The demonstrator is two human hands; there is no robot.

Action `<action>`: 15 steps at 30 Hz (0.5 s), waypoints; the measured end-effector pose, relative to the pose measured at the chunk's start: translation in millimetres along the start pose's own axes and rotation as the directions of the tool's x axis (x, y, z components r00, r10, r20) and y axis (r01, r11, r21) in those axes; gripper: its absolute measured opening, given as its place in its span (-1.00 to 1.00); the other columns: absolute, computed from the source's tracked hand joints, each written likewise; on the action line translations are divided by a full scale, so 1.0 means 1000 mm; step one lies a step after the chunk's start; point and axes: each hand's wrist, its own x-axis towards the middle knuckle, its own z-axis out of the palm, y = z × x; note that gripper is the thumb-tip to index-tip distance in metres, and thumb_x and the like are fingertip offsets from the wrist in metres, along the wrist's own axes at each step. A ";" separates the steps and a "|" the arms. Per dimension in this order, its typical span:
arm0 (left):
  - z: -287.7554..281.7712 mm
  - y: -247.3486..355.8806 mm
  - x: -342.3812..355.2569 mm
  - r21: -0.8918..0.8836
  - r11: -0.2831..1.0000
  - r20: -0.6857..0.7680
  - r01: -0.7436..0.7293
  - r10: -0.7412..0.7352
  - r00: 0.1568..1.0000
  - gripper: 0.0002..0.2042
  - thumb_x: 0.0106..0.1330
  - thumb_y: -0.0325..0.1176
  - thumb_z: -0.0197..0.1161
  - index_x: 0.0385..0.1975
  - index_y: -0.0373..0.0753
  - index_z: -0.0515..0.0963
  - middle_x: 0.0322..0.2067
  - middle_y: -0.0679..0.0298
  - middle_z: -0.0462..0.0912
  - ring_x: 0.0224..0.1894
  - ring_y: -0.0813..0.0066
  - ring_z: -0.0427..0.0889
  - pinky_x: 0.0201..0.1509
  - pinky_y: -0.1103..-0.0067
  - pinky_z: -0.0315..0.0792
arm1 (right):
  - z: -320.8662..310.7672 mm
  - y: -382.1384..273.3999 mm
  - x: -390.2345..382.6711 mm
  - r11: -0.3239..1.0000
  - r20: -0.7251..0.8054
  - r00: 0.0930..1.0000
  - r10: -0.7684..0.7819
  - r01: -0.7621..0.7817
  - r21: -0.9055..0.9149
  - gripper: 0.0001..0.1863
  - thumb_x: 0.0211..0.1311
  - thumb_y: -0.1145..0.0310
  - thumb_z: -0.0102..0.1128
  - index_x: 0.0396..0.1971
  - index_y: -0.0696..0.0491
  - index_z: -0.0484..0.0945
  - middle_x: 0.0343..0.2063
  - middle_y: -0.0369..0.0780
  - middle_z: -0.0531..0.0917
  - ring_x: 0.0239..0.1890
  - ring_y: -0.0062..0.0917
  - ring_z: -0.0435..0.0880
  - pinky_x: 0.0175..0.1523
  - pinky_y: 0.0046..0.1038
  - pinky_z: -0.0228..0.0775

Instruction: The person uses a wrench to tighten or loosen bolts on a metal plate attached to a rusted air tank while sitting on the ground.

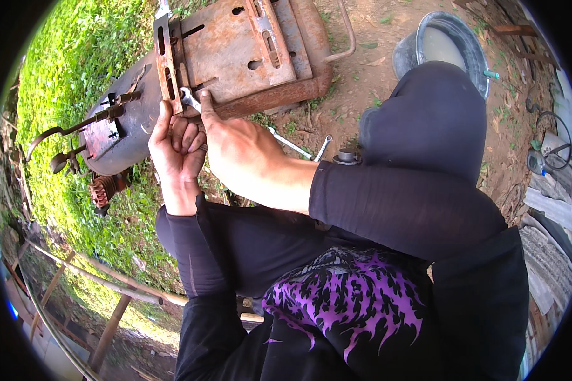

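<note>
A rusty steel plate with slotted holes and a bracket rail is on the dark metal tank at the upper middle. My left hand is under the rail's lower end, index finger raised against it, other fingers curled around something hidden. My right hand is closed at a silver wrench, its index finger reaching onto the plate's lower edge. The wrench's head sits beside the rail; the rest is hidden by my fingers. Loose spanners and a dark round fitting lie beyond my right forearm.
A bucket of murky liquid stands on the dirt past my bent knee. A finned rusty part lies in the grass. Bamboo rails run at lower left; corrugated sheets and a black cable are at the right.
</note>
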 end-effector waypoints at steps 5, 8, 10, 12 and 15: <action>0.009 -0.003 -0.004 0.044 0.997 -0.065 -0.067 0.069 0.995 -0.70 0.54 -0.22 0.08 -0.51 -0.13 0.38 -0.83 0.54 0.07 -0.80 0.74 -0.01 -0.70 0.76 -0.02 | -0.002 -0.006 0.011 0.920 0.013 0.994 -0.109 0.106 -0.377 -0.31 0.28 0.43 0.00 0.36 0.42 0.11 -0.41 -0.02 0.71 -0.34 -0.23 0.76 -0.27 -0.25 0.64; 0.007 -0.005 0.001 -0.002 0.997 -0.093 -0.078 0.077 0.993 -0.68 0.53 -0.23 0.10 -0.56 -0.09 0.38 -0.84 0.54 0.07 -0.80 0.75 -0.02 -0.68 0.76 0.00 | -0.009 -0.013 0.015 0.854 0.077 0.996 -0.039 0.073 -0.515 -0.33 0.30 0.40 0.02 0.38 0.34 0.16 -0.38 -0.08 0.73 -0.33 -0.29 0.77 -0.29 -0.30 0.65; 0.011 -0.007 0.001 -0.050 0.996 -0.078 -0.079 0.075 0.994 -0.65 0.52 -0.24 0.11 -0.60 -0.07 0.35 -0.85 0.56 0.05 -0.80 0.75 -0.02 -0.70 0.74 -0.03 | -0.019 -0.014 0.021 0.822 0.103 0.995 0.002 0.057 -0.566 -0.34 0.32 0.36 0.04 0.39 0.26 0.19 -0.37 -0.12 0.74 -0.33 -0.34 0.78 -0.31 -0.34 0.64; 0.005 -0.006 0.001 -0.076 0.993 -0.077 -0.094 0.088 0.993 -0.65 0.52 -0.24 0.12 -0.60 -0.07 0.34 -0.85 0.56 0.04 -0.80 0.74 -0.02 -0.71 0.72 -0.06 | -0.028 -0.015 0.022 0.778 0.081 0.996 -0.046 0.086 -0.623 -0.36 0.34 0.34 0.05 0.40 0.19 0.22 -0.36 -0.15 0.75 -0.33 -0.36 0.78 -0.32 -0.35 0.64; 0.001 -0.006 0.002 -0.098 0.990 -0.064 -0.096 0.090 0.994 -0.67 0.51 -0.24 0.12 -0.58 -0.07 0.36 -0.84 0.58 0.04 -0.80 0.74 -0.02 -0.72 0.69 -0.10 | -0.032 -0.013 0.024 0.746 0.058 0.995 -0.086 0.103 -0.658 -0.38 0.35 0.32 0.07 0.39 0.15 0.26 -0.36 -0.18 0.76 -0.32 -0.41 0.79 -0.33 -0.38 0.63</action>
